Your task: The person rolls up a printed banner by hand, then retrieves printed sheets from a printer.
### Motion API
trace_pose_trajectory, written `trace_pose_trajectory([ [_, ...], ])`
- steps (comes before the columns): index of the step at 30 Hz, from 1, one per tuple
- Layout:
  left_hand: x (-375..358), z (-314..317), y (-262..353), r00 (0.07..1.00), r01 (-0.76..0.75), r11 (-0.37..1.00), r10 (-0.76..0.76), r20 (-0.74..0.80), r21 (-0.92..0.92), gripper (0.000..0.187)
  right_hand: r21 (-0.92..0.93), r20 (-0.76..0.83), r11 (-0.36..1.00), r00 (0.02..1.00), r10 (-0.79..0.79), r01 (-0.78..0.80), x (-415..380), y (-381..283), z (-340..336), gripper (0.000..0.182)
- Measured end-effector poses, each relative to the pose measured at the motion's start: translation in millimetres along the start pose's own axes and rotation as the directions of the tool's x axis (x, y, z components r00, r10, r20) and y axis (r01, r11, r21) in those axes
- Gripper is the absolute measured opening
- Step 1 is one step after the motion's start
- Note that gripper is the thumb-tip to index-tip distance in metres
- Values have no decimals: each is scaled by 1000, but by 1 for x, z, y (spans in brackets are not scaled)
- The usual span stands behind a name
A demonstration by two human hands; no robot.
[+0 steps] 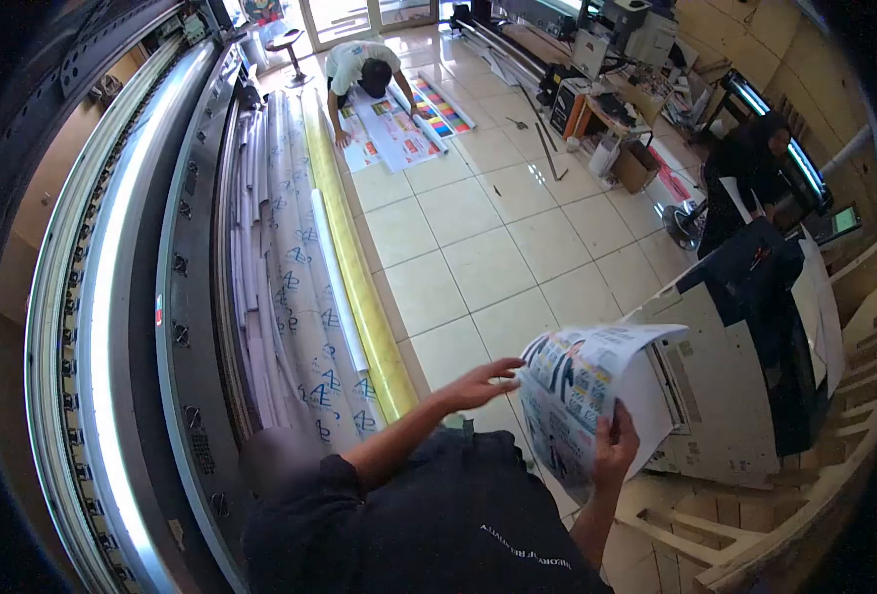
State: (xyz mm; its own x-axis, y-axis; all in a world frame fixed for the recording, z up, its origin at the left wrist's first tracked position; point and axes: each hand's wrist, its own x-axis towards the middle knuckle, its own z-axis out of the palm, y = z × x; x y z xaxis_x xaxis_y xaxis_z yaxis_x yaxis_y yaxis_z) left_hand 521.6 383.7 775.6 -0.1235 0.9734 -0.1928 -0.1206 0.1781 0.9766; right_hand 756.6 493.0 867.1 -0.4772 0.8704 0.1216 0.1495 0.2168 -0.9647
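Printed sheet (569, 391) pinched along its near edge in your right hand (615, 453), up off the floor (478, 262), probably to control its curl. Left hand (480, 386) open, fingers loosely spread beside the opposite edge; can't tell if touching. Left forearm angles inward, right rises from below. Beyond: yellow roll (359, 297), person (359, 64) bending over prints (399, 139).

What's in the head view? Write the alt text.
The right hand holds a curled printed sheet, the left hand open beside its edge. Beyond, a person bends over prints on the tiled floor, near long rolls and a large machine.
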Motion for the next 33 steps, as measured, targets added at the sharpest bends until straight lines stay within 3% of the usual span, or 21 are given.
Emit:
trace_pose_trajectory([
  [2,10,6,4,1000,7,1000,-8,11,29,61,-41,41,999,999,-5,7,1,-4,8,32],
  [5,23,-2,-7,989,-98,987,111,-98,126,74,-139,57,989,998,-39,46,-1,-4,9,25],
  [7,33,-18,-27,949,4,1000,-11,-315,-20,82,-24,82,1000,996,22,-20,-3,-8,-1,24],
  [8,28,-22,-15,926,53,998,-57,-372,-23,81,333,-2,942,999,-38,36,-8,36,-14,27],
  [9,26,-28,-11,930,52,999,-55,-364,-17,81,334,-12,942,999,-38,40,-4,39,-23,27],
  [10,23,-34,-8,964,26,989,-63,-257,-144,76,376,-87,926,996,-5,38,-2,39,-31,28],
  [11,20,-39,-7,987,18,962,-59,-146,-271,71,306,-141,949,990,-27,69,1,43,-36,33],
  [12,21,-43,-10,997,-4,962,-16,-71,-272,70,232,-194,968,980,-48,93,3,47,-41,38],
  [13,21,-45,-11,998,2,963,-19,-60,-268,70,155,-246,982,967,-69,109,6,51,-46,44],
  [15,20,-42,3,995,-35,961,8,-99,-276,62,-199,-349,975,937,21,-96,16,16,-39,54],
  [17,25,-30,26,992,-76,955,43,-121,-285,54,-290,-355,947,935,30,-140,10,58,-58,60],
  [19,31,-18,46,967,-77,980,118,-228,183,50,-208,-304,956,943,138,-207,1,70,-62,61],
  [20,34,-9,51,955,-34,941,130,-268,336,48,-146,-215,962,957,195,-229,-4,76,-60,65],
  [21,32,0,62,958,-31,940,125,-257,340,48,-141,-225,961,953,202,-237,-10,74,-51,65],
  [23,35,27,88,976,32,867,81,-203,498,48,-447,-181,845,955,236,-294,-17,71,-39,67],
  [24,36,40,94,984,4,788,105,-141,616,44,-479,-122,835,963,242,-270,-16,73,-37,68],
  [25,45,54,92,988,-11,783,105,-115,622,44,-416,-85,858,952,293,-301,-14,71,-38,70],
  [27,58,83,82,917,-293,512,388,87,807,42,-72,42,934,934,355,-351,-9,66,-36,72],
  [28,61,97,74,816,-406,435,568,105,803,47,127,89,925,933,349,-359,-10,68,-35,74],
  [31,64,142,66,831,-431,378,519,198,819,50,541,169,755,927,334,-371,-7,55,-37,75],
  [33,66,168,44,828,-490,340,469,307,803,51,657,108,627,875,471,-419,-4,60,-42,64],
])
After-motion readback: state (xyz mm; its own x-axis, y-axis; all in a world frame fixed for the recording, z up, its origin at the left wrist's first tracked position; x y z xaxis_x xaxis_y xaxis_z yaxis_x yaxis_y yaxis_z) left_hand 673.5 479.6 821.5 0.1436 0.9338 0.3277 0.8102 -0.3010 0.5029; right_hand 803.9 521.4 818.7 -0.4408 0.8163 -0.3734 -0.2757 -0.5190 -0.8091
